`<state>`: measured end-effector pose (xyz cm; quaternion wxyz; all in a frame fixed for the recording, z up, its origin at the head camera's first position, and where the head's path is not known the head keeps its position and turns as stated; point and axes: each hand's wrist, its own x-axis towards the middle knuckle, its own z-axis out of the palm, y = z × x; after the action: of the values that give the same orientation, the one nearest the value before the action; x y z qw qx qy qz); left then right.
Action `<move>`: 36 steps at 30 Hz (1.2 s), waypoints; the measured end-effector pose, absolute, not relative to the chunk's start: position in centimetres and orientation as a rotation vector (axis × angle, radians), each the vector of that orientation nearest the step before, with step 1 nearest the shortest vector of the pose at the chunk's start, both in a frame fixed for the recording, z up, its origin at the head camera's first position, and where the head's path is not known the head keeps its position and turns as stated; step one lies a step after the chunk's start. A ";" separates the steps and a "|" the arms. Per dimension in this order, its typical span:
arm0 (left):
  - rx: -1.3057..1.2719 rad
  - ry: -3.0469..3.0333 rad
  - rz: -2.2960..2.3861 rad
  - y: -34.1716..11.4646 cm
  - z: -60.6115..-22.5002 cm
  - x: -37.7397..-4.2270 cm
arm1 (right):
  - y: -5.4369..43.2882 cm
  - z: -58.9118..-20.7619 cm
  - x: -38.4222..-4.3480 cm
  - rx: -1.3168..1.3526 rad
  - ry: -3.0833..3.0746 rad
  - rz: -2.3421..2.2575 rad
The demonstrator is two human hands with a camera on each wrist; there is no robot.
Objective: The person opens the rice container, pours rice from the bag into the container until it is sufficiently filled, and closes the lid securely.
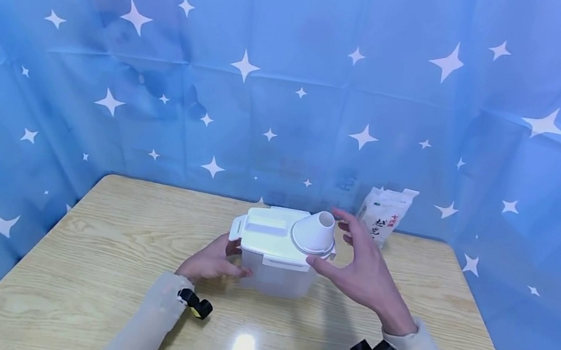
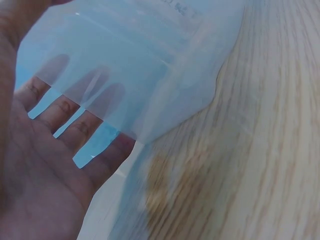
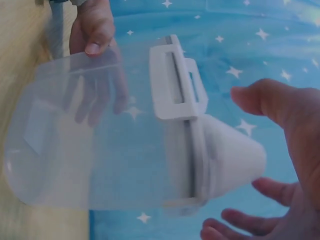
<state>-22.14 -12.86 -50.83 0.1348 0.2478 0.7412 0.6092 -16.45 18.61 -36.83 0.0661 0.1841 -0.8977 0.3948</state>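
Note:
A translucent plastic storage container [image 1: 275,280] with a white clip-on lid [image 1: 263,242] stands near the middle of the table in the head view. A white cone-shaped cup [image 1: 317,231] with a round opening on top sits on the lid's right part. My left hand [image 1: 211,261] grips the container's left end. Its thumb lies on the near side, and the fingers [image 2: 82,125] show through the clear wall on the far side. My right hand [image 1: 359,270] is spread around the cone, thumb and fingers apart, fingertips close to it in the right wrist view.
A white packet [image 1: 386,215] with dark and red characters stands upright behind my right hand, towards the back of the wooden table [image 1: 105,244]. A blue curtain [image 1: 292,108] with white stars hangs behind the table and along both sides.

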 end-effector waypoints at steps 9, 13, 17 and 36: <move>0.710 2.161 1.754 -13.0 -50.6 -22.5 | 18.0 -35.3 -15.6 0.773 -2.634 0.917; 0.720 2.157 1.761 -13.1 -50.6 -22.7 | 17.5 -34.8 -15.3 0.849 -2.604 0.830; 0.727 2.148 1.771 -13.1 -50.6 -22.8 | 16.9 -34.4 -15.1 0.932 -2.557 0.732; 0.711 2.147 1.746 -13.2 -51.3 -22.7 | 13.6 -34.9 -13.9 1.206 -2.533 0.424</move>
<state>-22.68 -13.18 -51.34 0.1416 0.2464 0.7438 0.6050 -13.94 13.56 -34.85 0.1516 0.4203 -0.8824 0.1476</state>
